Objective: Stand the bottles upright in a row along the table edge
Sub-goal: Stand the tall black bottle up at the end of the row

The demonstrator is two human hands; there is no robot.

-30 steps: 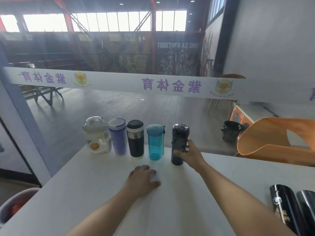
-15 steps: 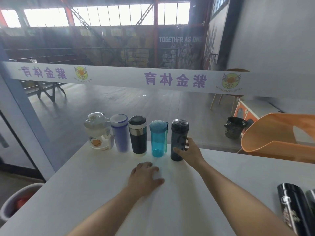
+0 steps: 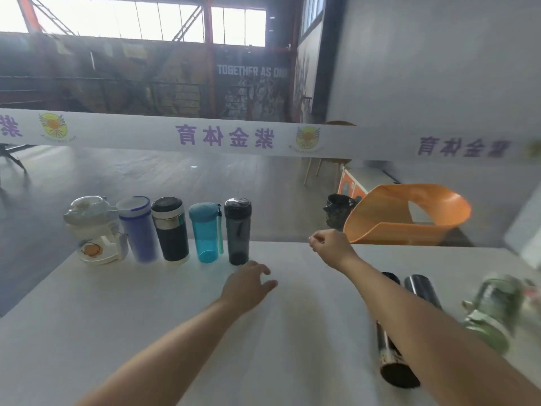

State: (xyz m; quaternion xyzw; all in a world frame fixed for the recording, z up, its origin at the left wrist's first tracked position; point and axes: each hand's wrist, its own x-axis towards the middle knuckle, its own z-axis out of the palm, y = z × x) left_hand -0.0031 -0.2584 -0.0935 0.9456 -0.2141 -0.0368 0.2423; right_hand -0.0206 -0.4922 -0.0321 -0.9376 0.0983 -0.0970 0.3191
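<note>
- Row of five upright bottles along the far table (image 3: 123,312) edge, read from the left: a white jug-like bottle (image 3: 95,230), a purple bottle (image 3: 139,230), a black and steel flask (image 3: 171,228), a teal bottle (image 3: 205,232) and a dark smoky bottle (image 3: 238,231), each just beside the next.
- The left hand (image 3: 247,288) is laid flat on the table just in front of the dark smoky bottle, fingers spread, nothing grasped.
- The right hand (image 3: 330,244) is held in the air near the far edge, loosely curled and empty, well apart from the row.
- Further right, a black bottle (image 3: 392,356) and a dark steel bottle (image 3: 423,291) are seen lying on their sides, with a blurred clear green bottle (image 3: 491,315) beyond.
- The next bottle is best gripped around its middle, stood just right of the dark smoky one, and released only once steady.
- The black bottle is partly hidden by the right forearm; motion blur leaves the green bottle's pose uncertain.
</note>
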